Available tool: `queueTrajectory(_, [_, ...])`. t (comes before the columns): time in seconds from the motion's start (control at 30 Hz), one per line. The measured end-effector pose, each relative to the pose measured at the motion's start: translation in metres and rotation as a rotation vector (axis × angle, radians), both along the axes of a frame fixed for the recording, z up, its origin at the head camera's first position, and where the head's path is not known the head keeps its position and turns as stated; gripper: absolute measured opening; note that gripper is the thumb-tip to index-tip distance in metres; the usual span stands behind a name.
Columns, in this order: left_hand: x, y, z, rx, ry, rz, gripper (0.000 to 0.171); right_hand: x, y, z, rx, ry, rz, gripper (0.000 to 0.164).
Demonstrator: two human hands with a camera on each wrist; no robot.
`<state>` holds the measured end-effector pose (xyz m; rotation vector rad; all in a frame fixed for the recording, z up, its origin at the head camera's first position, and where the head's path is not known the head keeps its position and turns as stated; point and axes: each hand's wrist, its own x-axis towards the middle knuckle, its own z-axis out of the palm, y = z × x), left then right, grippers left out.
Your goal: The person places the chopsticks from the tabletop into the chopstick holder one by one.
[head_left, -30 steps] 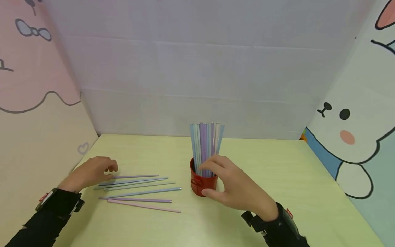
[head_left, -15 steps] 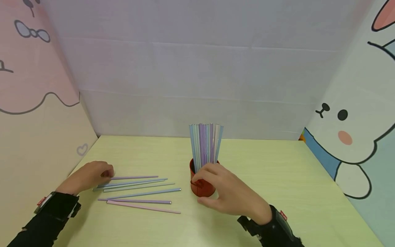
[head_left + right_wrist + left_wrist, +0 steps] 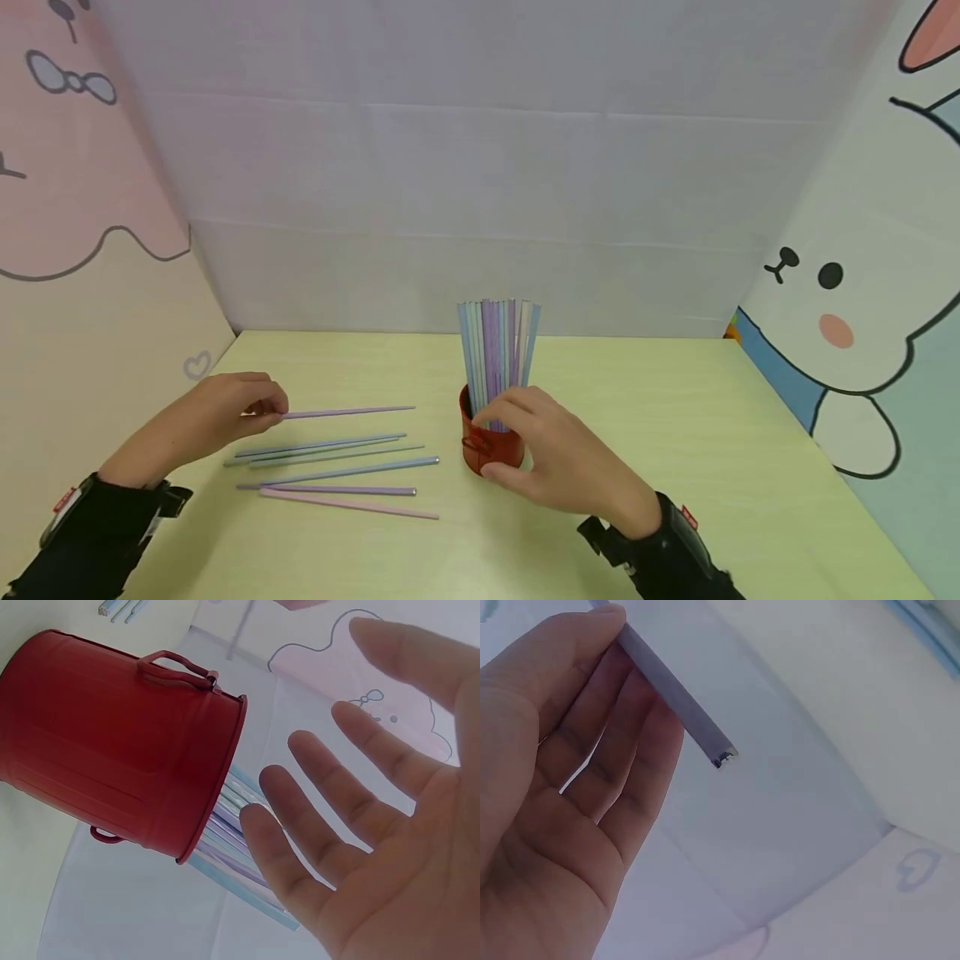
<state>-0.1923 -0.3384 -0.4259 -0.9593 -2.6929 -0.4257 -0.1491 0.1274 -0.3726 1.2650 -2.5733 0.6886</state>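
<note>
My left hand (image 3: 225, 412) pinches a lavender chopstick (image 3: 348, 412) between thumb and fingertips, near its thick end. In the left wrist view the chopstick (image 3: 675, 697) shows a squared shaft with a silvery end. Its thin end points right, toward a small red bucket (image 3: 491, 448) with side handles. Several pastel chopsticks (image 3: 495, 342) stand upright in the bucket. Close at the bucket's right front, my right hand (image 3: 562, 462) has its fingers spread and relaxed, holding nothing. The right wrist view shows the bucket (image 3: 120, 750) apart from those fingers.
Several loose chopsticks lie on the pale yellow table (image 3: 675, 433) before the left hand, among them a blue one (image 3: 360, 470) and a pink one (image 3: 348, 503). A pale cloth wall (image 3: 480, 183) stands behind, with cartoon-printed panels (image 3: 832, 358) at both sides.
My left hand has taken hold of the lavender chopstick and moved it away from the others, up in the head view. The right hand has come down beside the bucket.
</note>
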Motion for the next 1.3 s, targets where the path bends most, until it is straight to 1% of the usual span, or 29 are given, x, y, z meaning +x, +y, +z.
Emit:
queueTrajectory(0.13, [0.011, 0.028, 0.026, 0.021, 0.107, -0.07, 0.039, 0.0, 0.001, 0.002, -0.008, 0.004, -0.039, 0.044])
queueTrajectory(0.23, [0.019, 0.049, 0.042, 0.022, 0.178, -0.126, 0.04, 0.001, 0.001, 0.003, -0.014, 0.011, -0.065, 0.045])
queueTrajectory(0.3, [0.023, 0.063, 0.051, 0.034, 0.209, -0.169, 0.041, 0.001, 0.001, 0.003, -0.018, 0.022, -0.079, 0.044])
queueTrajectory(0.4, [0.027, 0.083, 0.058, 0.056, 0.226, -0.219, 0.04, 0.001, 0.001, 0.004, -0.033, 0.044, -0.089, 0.043])
queueTrajectory(0.5, [0.031, 0.103, 0.062, 0.071, 0.218, -0.249, 0.037, 0.002, 0.0, 0.005, -0.048, 0.06, -0.095, 0.042])
queueTrajectory(0.57, [0.032, 0.118, 0.063, 0.062, 0.203, -0.252, 0.033, 0.003, 0.0, 0.006, -0.058, 0.06, -0.1, 0.041])
queueTrajectory(0.7, [0.032, 0.149, 0.063, 0.019, 0.129, -0.243, 0.026, 0.006, -0.001, 0.005, -0.058, 0.046, -0.114, 0.04])
queueTrajectory(0.8, [0.033, 0.172, 0.063, 0.014, 0.083, -0.241, 0.023, 0.007, -0.003, 0.003, -0.047, 0.047, -0.121, 0.038])
queueTrajectory(0.87, [0.033, 0.186, 0.061, 0.025, 0.075, -0.248, 0.023, 0.008, -0.004, 0.002, -0.043, 0.055, -0.123, 0.034])
queueTrajectory(0.93, [0.034, 0.198, 0.06, 0.044, 0.083, -0.256, 0.023, 0.008, -0.005, 0.002, -0.04, 0.072, -0.124, 0.031])
queueTrajectory(1.1, [0.035, 0.22, 0.06, 0.075, 0.093, -0.245, 0.022, 0.008, -0.006, 0.001, -0.029, 0.105, -0.132, 0.023])
queueTrajectory(1.3, [0.034, 0.231, 0.06, 0.102, 0.105, -0.232, 0.024, 0.005, -0.007, -0.001, -0.022, 0.157, -0.125, 0.018])
